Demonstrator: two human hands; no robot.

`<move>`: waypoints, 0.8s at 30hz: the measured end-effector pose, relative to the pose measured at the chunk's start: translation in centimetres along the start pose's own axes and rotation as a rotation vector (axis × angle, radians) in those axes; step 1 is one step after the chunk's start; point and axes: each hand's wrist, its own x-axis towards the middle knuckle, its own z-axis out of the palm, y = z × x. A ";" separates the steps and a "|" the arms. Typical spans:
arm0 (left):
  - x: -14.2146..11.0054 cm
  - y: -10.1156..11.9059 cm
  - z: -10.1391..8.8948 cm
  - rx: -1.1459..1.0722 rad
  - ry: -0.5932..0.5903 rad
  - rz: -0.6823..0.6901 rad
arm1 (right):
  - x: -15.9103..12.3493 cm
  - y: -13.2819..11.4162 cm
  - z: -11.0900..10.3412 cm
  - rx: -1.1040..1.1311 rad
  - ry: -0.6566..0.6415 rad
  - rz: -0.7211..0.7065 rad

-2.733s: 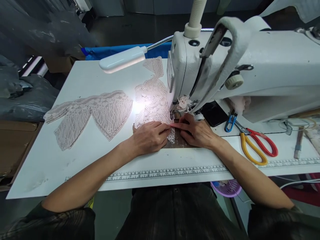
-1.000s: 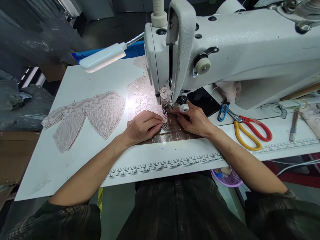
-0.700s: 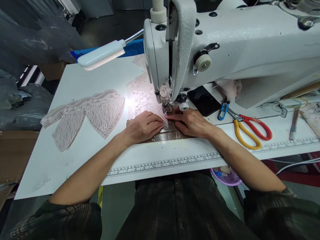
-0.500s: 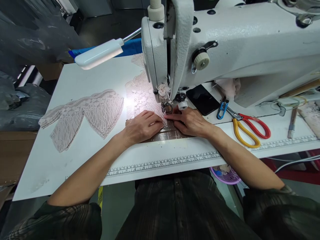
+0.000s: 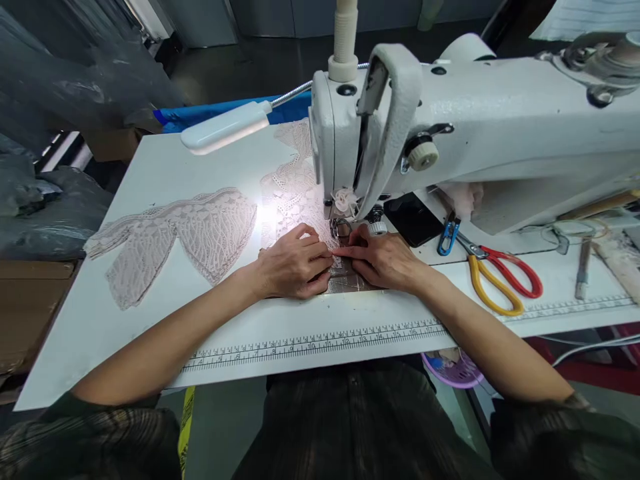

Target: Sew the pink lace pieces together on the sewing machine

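Note:
A pale pink lace piece (image 5: 295, 203) lies under the needle area of a white sewing machine (image 5: 465, 127). My left hand (image 5: 299, 263) rests on its near edge, fingers curled and closed on the lace at the fingertips. From the other side, my right hand (image 5: 383, 260) reaches in just before the presser foot (image 5: 341, 229). Its index finger is stretched out to the lace, and its thumb is held apart below. The two hands' fingertips meet there, partly hiding the lace edge. Beneath them is a shiny metal plate (image 5: 350, 283).
More lace pieces (image 5: 215, 230) lie on the white table (image 5: 135, 177) at left. A lamp (image 5: 225, 128) lights the work. Right of the machine head are a black phone (image 5: 413, 219), blue thread snips (image 5: 449, 235) and scissors (image 5: 500, 280). A printed ruler (image 5: 320, 345) runs along the front edge.
The view has shifted, so the machine appears lower and farther right. My left fingers, flatter before, are now more curled, with their tips against my right index finger. My right hand keeps nearly the same pose.

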 end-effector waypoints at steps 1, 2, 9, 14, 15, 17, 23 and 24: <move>-0.1 -0.1 0.1 -0.007 0.000 -0.006 | 0.0 0.0 0.0 -0.010 -0.005 0.005; -0.2 -0.2 0.2 -0.010 0.001 -0.013 | 0.1 -0.1 -0.1 -0.017 -0.009 0.008; -0.6 -0.3 0.4 -0.038 -0.013 -0.059 | 0.5 -0.7 -0.5 -0.097 -0.066 0.069; -0.6 -0.5 0.2 -0.036 -0.037 -0.072 | 0.8 -1.3 -0.9 -0.123 -0.100 0.123; -0.7 -0.5 0.2 -0.031 -0.042 -0.074 | 0.9 -1.4 -0.9 -0.128 -0.105 0.134; -0.7 -0.6 0.2 -0.021 -0.046 -0.075 | 1.0 -1.5 -0.9 -0.136 -0.110 0.146; -0.6 -0.5 0.3 0.005 -0.067 -0.115 | 0.7 -1.1 -0.6 -0.112 -0.068 0.087; -0.6 -0.5 0.3 0.007 -0.076 -0.127 | 0.6 -0.9 -0.5 -0.098 -0.058 0.070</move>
